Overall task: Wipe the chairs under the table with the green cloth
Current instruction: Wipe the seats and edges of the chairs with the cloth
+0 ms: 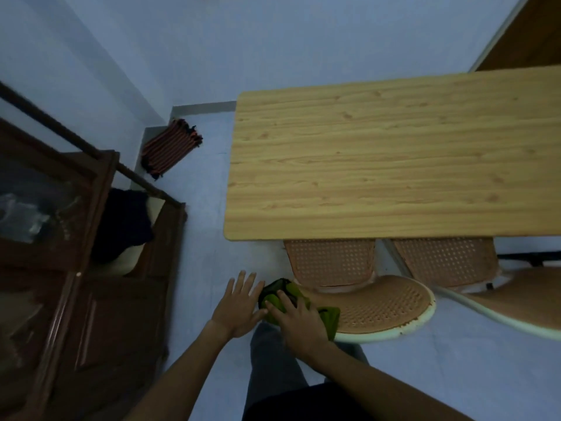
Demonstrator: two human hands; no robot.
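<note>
Two brown perforated plastic chairs are tucked under a light wooden table point(379, 162). The near chair point(385, 302) shows its curved backrest top with a pale rim; the second chair point(516, 296) stands to its right. A green cloth point(329, 319) lies bunched on the left end of the near chair's backrest. My right hand point(299, 322) presses on the cloth with its fingers over it. Just left of the cloth, my left hand point(239, 305) hovers with fingers spread, holding nothing.
A dark wooden cabinet point(69, 268) with a glass panel stands at the left, a dark garment point(124, 223) draped in it. A striped mat point(170, 147) leans in the far corner. Pale blue floor point(206, 238) runs between cabinet and table. My legs are below.
</note>
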